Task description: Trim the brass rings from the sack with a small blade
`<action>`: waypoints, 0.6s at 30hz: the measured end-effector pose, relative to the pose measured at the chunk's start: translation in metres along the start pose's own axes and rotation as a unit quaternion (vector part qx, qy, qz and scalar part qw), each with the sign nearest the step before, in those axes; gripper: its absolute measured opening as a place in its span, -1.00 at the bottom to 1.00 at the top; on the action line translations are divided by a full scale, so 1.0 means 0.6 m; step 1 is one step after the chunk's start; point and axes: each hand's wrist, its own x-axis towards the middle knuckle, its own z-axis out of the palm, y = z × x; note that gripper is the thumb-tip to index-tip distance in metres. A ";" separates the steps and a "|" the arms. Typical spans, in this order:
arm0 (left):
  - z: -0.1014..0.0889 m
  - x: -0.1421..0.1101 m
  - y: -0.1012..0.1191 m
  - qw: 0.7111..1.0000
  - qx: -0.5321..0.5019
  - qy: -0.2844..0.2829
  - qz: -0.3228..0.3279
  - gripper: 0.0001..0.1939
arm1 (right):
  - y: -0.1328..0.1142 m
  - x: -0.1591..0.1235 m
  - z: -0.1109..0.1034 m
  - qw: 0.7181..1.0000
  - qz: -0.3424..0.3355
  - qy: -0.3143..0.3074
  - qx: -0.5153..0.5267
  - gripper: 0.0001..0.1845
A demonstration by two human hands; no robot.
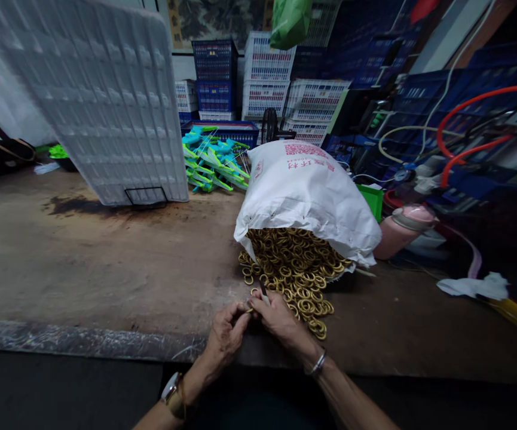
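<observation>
At the table's front edge my left hand [228, 331] pinches a brass-coloured ring [250, 310] between thumb and fingertips. My right hand [281, 318] is closed around a slim knife-like tool [264, 291], whose dark narrow end points up and away from me. The fingertips of both hands meet at the ring. Just beyond them, many similar loose rings [305, 292] spill onto the table from the mouth of a white woven sack [312, 185] lying on its side. My right fingers partly hide the tool and some of the nearest rings.
A ribbed translucent plastic tray [137, 107] stands upright at the left in a black wire stand [146, 203]. Green and blue plastic pieces [216, 158] are heaped behind. Right of the sack are a pink bottle [404, 230] and red hoses [446, 131]. Stacked crates [267, 71] line the back.
</observation>
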 end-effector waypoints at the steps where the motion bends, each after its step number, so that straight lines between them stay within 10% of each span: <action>1: 0.000 0.000 0.003 1.000 -0.015 0.001 -0.012 -0.87 | -0.002 -0.001 0.001 0.999 -0.029 0.012 -0.044 -0.81; 6: -0.001 0.004 0.019 0.989 -0.105 -0.010 -0.108 -0.81 | -0.005 -0.002 0.005 0.985 -0.064 0.034 -0.155 -0.79; 18: -0.006 -0.002 0.024 0.911 -0.320 -0.067 -0.251 -0.75 | -0.006 0.000 0.000 0.996 -0.043 0.033 -0.065 -0.73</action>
